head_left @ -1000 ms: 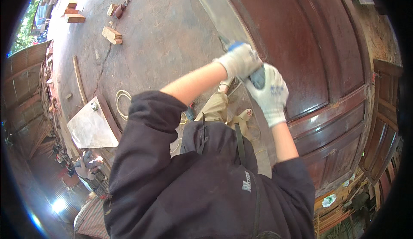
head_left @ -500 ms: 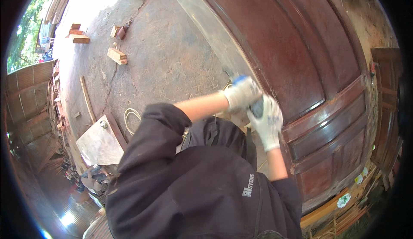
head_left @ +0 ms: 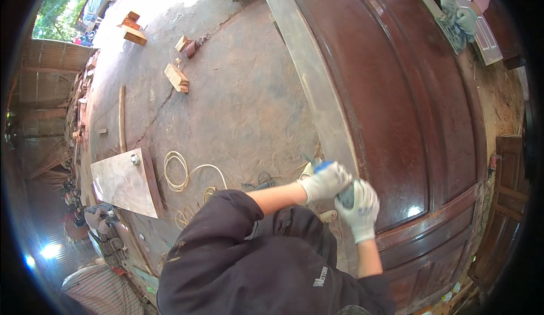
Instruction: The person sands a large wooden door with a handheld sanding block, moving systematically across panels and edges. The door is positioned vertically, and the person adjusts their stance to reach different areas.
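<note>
Both gloved hands gripped a blue power tool (head_left: 331,170) at the pale edge of the dark red wooden door (head_left: 396,99): left hand (head_left: 326,182) closed on its front, right hand (head_left: 358,208) wrapped around its rear. Cream cord (head_left: 181,173) lay coiled on the dirt floor (head_left: 238,99) beside a board (head_left: 122,182).

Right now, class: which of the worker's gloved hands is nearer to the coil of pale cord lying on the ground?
Left. The left hand grips the blue-topped tool on the side toward the cord coil; the right hand sits beyond it, against the dark red door.
</note>
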Demonstrator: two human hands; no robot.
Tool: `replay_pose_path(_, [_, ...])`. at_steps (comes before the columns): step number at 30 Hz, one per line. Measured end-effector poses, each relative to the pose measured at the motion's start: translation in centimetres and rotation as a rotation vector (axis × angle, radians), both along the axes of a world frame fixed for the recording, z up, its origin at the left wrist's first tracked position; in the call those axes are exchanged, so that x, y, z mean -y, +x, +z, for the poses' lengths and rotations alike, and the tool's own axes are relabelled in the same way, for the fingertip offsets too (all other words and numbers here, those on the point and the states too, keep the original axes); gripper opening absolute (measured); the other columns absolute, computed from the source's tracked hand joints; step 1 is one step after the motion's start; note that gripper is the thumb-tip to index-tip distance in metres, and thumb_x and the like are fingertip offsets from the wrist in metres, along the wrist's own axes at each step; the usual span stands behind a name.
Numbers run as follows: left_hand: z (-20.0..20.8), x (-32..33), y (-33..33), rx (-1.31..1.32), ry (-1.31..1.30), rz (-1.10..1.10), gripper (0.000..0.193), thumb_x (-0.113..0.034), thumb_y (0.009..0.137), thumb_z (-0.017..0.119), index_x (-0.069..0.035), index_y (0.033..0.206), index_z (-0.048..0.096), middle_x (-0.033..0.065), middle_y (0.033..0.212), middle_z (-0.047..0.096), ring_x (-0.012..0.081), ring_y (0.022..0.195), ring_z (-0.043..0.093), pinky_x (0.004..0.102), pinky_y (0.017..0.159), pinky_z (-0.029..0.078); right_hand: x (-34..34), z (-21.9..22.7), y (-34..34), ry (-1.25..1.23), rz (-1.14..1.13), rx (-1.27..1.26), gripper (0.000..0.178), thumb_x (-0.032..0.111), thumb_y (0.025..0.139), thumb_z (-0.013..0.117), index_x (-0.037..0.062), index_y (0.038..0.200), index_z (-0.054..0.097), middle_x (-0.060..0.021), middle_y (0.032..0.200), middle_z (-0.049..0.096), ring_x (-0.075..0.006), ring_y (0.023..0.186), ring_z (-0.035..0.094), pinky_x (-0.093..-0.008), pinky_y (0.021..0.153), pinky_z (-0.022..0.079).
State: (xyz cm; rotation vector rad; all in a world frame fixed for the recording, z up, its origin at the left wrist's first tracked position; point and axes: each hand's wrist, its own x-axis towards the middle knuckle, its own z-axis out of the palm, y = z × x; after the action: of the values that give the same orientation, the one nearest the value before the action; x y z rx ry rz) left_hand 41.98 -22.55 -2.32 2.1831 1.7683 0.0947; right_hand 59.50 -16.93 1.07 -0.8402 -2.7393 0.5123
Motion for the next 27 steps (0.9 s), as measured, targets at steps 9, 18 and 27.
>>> replay_pose_path(9, [1.9,-8.7,-14.7,-0.156,0.046,0.574,0.017,-0.022,0.079,0.065,-0.013,0.092,0.070,0.0100,0.087,0.075,0.0269,0.082,0.074,0.0383,0.073,0.057,-15.9,0.7,-19.5,0.030,0.400,-0.078,0.058,0.051,0.067,0.079,0.0164,0.111,0.062,-0.0078,0.110,0.068,-0.0270,0.102,0.067,-0.0428,0.088,0.052])
replay_pose_path(18, [0.9,-9.6,-9.5,-0.190,-0.013,0.315,0.018,-0.027,0.084,0.065,-0.014,0.096,0.069,0.0088,0.093,0.075,0.0257,0.091,0.074,0.0397,0.079,0.057,-11.7,-0.1,-11.9,0.120,0.031,0.039,0.055,0.052,0.069,0.078,0.0152,0.105,0.060,-0.0077,0.104,0.067,-0.0279,0.097,0.066,-0.0443,0.083,0.052])
replay_pose_path(27, [-0.5,-1.9,10.6,-0.168,0.115,-0.338,0.018,-0.024,0.086,0.058,-0.010,0.096,0.063,0.0061,0.086,0.069,0.0227,0.080,0.069,0.0383,0.076,0.050,3.7,0.0,9.9,-0.042,-0.467,0.183,0.076,0.050,0.064,0.083,0.0094,0.123,0.060,-0.0121,0.121,0.064,-0.0312,0.114,0.060,-0.0457,0.098,0.046])
